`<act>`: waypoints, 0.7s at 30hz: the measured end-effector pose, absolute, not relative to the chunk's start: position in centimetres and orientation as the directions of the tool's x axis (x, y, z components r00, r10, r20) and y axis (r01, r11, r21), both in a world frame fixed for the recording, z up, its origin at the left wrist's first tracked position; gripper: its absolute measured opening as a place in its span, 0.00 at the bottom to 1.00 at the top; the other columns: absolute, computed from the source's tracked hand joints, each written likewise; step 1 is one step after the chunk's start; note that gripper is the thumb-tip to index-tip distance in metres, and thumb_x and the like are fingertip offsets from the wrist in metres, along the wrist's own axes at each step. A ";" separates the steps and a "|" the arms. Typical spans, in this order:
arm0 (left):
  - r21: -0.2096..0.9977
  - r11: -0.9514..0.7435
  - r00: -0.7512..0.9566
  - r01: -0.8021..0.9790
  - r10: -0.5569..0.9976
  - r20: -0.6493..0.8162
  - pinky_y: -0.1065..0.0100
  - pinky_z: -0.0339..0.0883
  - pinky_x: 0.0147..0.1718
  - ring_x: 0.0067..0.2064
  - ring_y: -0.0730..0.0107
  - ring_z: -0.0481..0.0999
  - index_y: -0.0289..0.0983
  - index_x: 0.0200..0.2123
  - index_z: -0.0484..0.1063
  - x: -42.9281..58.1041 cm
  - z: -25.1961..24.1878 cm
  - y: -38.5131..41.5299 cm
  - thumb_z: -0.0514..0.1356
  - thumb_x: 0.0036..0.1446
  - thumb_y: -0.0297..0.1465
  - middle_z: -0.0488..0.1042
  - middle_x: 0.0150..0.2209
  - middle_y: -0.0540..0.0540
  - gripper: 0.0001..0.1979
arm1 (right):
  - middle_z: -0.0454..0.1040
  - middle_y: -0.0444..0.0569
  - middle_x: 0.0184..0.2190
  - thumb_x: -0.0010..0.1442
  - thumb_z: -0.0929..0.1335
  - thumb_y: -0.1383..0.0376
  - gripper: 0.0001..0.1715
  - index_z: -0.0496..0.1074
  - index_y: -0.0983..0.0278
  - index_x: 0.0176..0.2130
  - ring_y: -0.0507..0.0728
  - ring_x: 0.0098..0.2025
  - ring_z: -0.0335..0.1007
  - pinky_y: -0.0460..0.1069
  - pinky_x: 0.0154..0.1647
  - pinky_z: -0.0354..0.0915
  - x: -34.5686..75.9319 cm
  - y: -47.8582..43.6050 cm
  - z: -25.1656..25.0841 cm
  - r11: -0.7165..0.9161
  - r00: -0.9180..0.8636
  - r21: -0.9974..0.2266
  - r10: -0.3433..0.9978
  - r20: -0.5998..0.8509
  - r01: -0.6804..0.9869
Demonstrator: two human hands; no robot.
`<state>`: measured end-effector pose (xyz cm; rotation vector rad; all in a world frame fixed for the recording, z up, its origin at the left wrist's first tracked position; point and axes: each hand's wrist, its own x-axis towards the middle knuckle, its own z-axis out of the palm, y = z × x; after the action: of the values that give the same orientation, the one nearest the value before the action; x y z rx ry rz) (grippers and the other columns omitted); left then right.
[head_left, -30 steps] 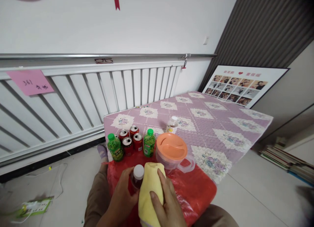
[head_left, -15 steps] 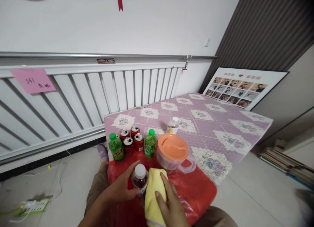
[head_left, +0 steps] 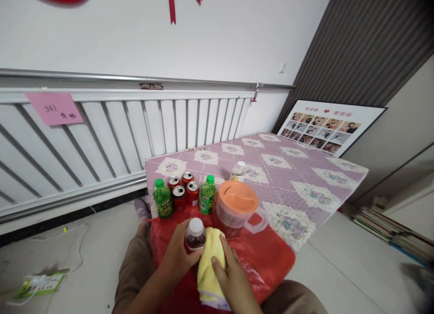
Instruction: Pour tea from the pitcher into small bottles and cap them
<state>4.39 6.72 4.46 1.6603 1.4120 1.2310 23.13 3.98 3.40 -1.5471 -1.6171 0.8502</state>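
Note:
My left hand (head_left: pixel 181 250) is wrapped round a clear bottle (head_left: pixel 195 236) with a white cap and dark contents. The bottle stands upright over a red plastic sheet (head_left: pixel 271 259); its base is hidden. In my right hand (head_left: pixel 232 268) is a folded yellow cloth (head_left: pixel 210 268) with a purple edge, close beside the bottle. Behind the cloth stands a clear plastic pitcher (head_left: pixel 230 218) with an orange lid (head_left: pixel 238 197). Two green-capped bottles, one at the left (head_left: pixel 162 200) and another green bottle (head_left: pixel 207 195) nearer the pitcher, flank several red cans (head_left: pixel 192 194).
A white-capped bottle (head_left: pixel 238 171) stands behind the pitcher on the purple flowered tablecloth (head_left: pixel 271 183). A white radiator (head_left: pixel 190 124) runs along the wall. A photo board (head_left: pixel 325 128) leans at the back right. Books (head_left: pixel 383 228) and a power strip (head_left: pixel 42 283) lie on the floor.
My left hand has closed round the white-capped bottle, where its fingers were spread beside it before. The yellow cloth stays in my right hand. The view has shifted slightly.

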 end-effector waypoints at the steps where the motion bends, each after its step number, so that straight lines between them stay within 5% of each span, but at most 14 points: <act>1: 0.893 -0.231 -0.021 0.386 0.966 0.258 0.52 0.65 0.56 0.55 0.54 0.71 0.38 0.57 0.60 4.5 4.4 6.7 0.65 0.45 0.26 0.70 0.54 0.40 0.35 | 0.68 0.60 0.59 0.61 0.63 0.61 0.34 0.60 0.67 0.65 0.63 0.62 0.64 0.58 0.62 0.61 23.5 4.0 3.1 0.059 -0.026 -0.852 0.998 0.053 0.521; 11: 0.887 -0.226 -0.045 0.404 0.963 0.266 0.54 0.66 0.54 0.55 0.54 0.71 0.37 0.57 0.61 4.8 5.0 6.3 0.66 0.45 0.28 0.71 0.55 0.39 0.34 | 0.62 0.55 0.65 0.62 0.65 0.59 0.35 0.59 0.61 0.65 0.62 0.65 0.58 0.58 0.64 0.58 24.0 6.3 6.4 0.183 -0.062 -0.921 0.983 0.172 0.344; 21: 0.879 -0.112 -0.140 0.464 0.970 0.198 0.52 0.66 0.54 0.53 0.53 0.72 0.37 0.56 0.61 6.1 5.8 5.8 0.67 0.44 0.28 0.72 0.53 0.39 0.34 | 0.63 0.58 0.64 0.60 0.64 0.60 0.36 0.60 0.67 0.64 0.62 0.64 0.60 0.58 0.65 0.57 25.2 9.4 1.0 0.107 -0.246 -0.960 0.968 0.041 0.259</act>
<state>6.09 5.81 5.84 1.5898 1.6211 1.2125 25.18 9.37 0.96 -1.2266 -1.6289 1.1846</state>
